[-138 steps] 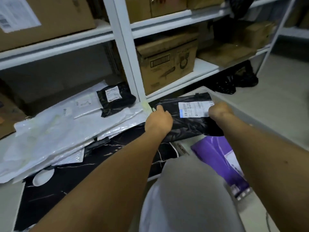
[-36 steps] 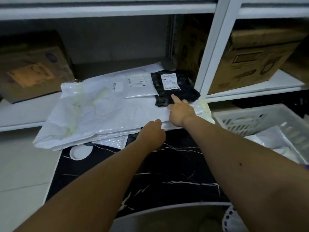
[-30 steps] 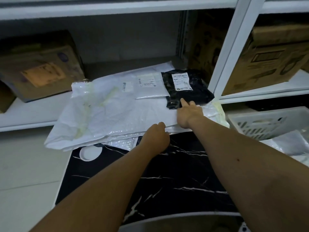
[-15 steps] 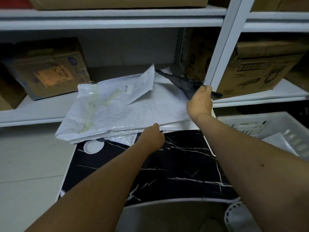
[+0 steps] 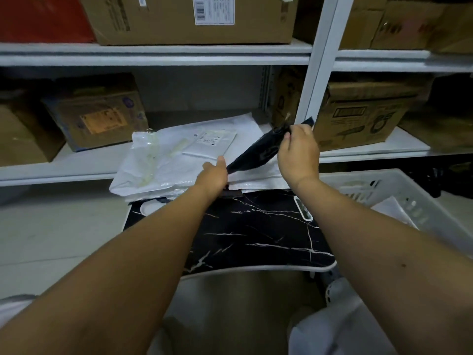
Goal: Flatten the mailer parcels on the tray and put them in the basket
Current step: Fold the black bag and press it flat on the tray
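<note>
Both hands' fingers pinch the black mailer (image 5: 258, 152) above the tray (image 5: 256, 234), white mailers (image 5: 179, 162) waiting at eleven o'clock, the basket (image 5: 399, 198) at three barely filled.

Bare forearms, no sleeves to the wrists, white garment edges at lower corners, two hands (image 5: 298, 152)

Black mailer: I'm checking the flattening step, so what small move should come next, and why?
Probably lower the black mailer onto the bare marbled tray and press it flat. The right hand pinches its far end and the left hand holds its near corner, so it hangs tilted above the white mailers, not yet flattened.
</note>
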`<state>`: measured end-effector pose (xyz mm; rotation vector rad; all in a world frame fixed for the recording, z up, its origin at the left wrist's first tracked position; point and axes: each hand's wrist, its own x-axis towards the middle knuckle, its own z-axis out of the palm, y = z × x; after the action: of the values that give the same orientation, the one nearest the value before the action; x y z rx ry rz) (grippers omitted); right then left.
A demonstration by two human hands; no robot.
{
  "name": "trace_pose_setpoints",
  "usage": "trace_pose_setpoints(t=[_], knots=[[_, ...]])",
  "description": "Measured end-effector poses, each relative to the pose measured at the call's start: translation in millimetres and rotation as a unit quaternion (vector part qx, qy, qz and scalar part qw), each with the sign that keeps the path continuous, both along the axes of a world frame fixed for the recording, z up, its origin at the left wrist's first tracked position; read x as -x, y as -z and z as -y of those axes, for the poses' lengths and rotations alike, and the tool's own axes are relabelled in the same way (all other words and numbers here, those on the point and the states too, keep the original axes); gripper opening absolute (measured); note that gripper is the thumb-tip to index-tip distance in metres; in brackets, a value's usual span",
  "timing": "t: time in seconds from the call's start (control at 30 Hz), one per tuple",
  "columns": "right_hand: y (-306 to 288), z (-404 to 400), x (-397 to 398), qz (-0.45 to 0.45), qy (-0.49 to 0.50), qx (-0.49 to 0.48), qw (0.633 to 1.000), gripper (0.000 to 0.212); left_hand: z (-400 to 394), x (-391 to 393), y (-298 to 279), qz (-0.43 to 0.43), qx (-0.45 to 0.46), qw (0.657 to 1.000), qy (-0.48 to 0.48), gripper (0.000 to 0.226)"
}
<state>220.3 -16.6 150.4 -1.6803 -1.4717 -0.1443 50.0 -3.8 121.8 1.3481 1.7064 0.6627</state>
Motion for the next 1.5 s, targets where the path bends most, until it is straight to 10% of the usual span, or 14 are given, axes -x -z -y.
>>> trace_pose_setpoints(t=[0.37, 0.6, 0.93, 1.33, 1.5], knots=[[1.1, 38.1, 29.2, -0.139, 0.002, 0.003, 0.99, 0.033, 40.1, 26.4, 8.1, 0.094, 0.056, 0.994, -0.012, 0.065], [20.2, 54.7, 22.7, -0.297, 0.056, 0.141, 0.943, 0.047, 61.1, 46.7, 13.3, -0.306, -0.161, 0.938, -0.009, 0.047], [128.9, 77.4, -0.8, -0.016, 0.051, 0.471, 0.88, 0.023, 89.2, 31.0, 79.8, -0.427, -0.018, 0.888, 0.173, 0.017], [162.3, 65.3, 25.2, 0.038, 0.122, 0.403, 0.906, 0.036, 79.0, 22.1, 122.9, -0.429, -0.056, 0.889, 0.149, 0.045], [181.1, 70.2, 54.4, 0.199, -0.094, 0.312, 0.924, 0.055, 76.8, 20.8, 147.0, -0.443, -0.056, 0.884, 0.137, 0.061]])
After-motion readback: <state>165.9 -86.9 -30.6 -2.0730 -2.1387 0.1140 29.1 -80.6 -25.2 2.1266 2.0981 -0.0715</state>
